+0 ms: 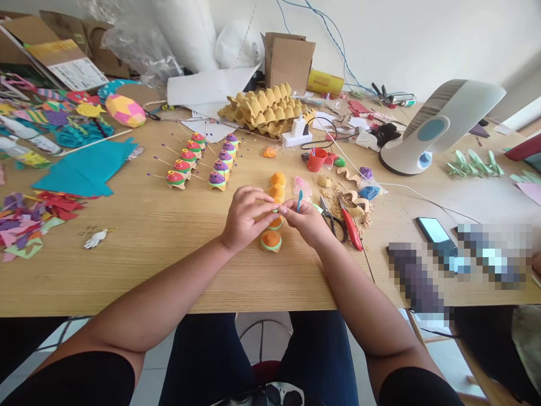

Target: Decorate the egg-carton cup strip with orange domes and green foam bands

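My left hand (249, 219) and my right hand (305, 221) meet fingertip to fingertip above a row of egg-carton cups. Whatever the left fingers pinch is too small to make out. A small blue plastic tool (300, 198) sticks up from my right hand, its lower part hidden by the fingers. Below the hands, the egg-carton strip with orange clay domes (271, 241) has light green clay around the nearer cups. My hands cover its middle. Farther left stand a strip with red and green clay (182, 166) and one with purple clay (221, 166), both with pins sticking out.
Right of my hands lie black scissors (333, 220), a red utility knife (351, 225) and carton scraps. A red cup (316, 160), yellow egg trays (266, 110) and a white fan (435, 129) stand farther back. Phones (437, 237) lie right; paper scraps (25, 220) left.
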The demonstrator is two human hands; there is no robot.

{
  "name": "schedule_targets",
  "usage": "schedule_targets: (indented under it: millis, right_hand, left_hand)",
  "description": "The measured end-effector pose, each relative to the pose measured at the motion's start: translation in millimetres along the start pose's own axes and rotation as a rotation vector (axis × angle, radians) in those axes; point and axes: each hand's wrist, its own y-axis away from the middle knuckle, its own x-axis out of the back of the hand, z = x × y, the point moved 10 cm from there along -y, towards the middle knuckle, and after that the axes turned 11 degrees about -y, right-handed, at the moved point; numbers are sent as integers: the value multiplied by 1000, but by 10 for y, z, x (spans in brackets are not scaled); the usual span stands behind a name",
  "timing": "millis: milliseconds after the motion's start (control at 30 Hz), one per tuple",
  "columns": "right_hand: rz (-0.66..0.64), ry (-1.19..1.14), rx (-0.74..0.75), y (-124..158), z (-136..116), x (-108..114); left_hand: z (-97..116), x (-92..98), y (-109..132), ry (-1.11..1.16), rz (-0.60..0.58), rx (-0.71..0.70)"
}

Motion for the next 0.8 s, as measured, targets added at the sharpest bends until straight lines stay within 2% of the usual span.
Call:
schedule_targets:
  millis: [233, 367, 500, 700, 800]
  right_hand:
    - [10, 50, -30, 11, 1, 9]
    - [34, 19, -22, 15, 5, 15]
    - [-21, -36, -43, 17, 26, -50]
    - [-141, -196, -158, 45, 133, -141]
    - [-131, -181, -175, 42, 174, -125]
  left_hand:
    - [-13, -106, 18, -47, -77, 6]
    - [1, -75, 5, -30, -61, 0]
    - [-25, -17, 3, -28, -40, 40]
    - [-46, -15, 5, -49, -38, 49]
    - [-19, -30, 10, -64, -35, 9]
